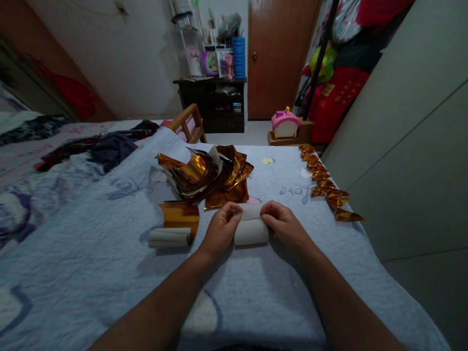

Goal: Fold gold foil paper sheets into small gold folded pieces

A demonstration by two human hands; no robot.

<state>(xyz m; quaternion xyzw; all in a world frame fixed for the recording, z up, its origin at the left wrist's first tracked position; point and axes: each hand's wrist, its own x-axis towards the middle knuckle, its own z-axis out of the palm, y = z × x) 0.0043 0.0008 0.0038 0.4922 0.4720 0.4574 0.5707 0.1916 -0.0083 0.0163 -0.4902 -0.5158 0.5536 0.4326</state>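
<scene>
A sheet of paper [251, 232], white side showing, curls up between my two hands over the bed. My left hand [224, 225] pinches its upper left edge, and my right hand [280, 219] pinches the upper right edge. A crease or overlap runs across the sheet between the thumbs. Left of my left hand lie a gold foil sheet [180, 214] and a white folded roll of paper [168, 237] in front of it. Beyond the hands is a loose pile of gold foil sheets [197, 170], curved and fanned out.
Folded gold foil pieces [324, 187] form a row along the bed's right edge, beside a pale cabinet [413, 161]. Crumpled clothes [113, 151] lie at the left. A wooden chair [190, 124], a dark shelf [215, 105] and a pink toy case [285, 124] stand beyond the bed.
</scene>
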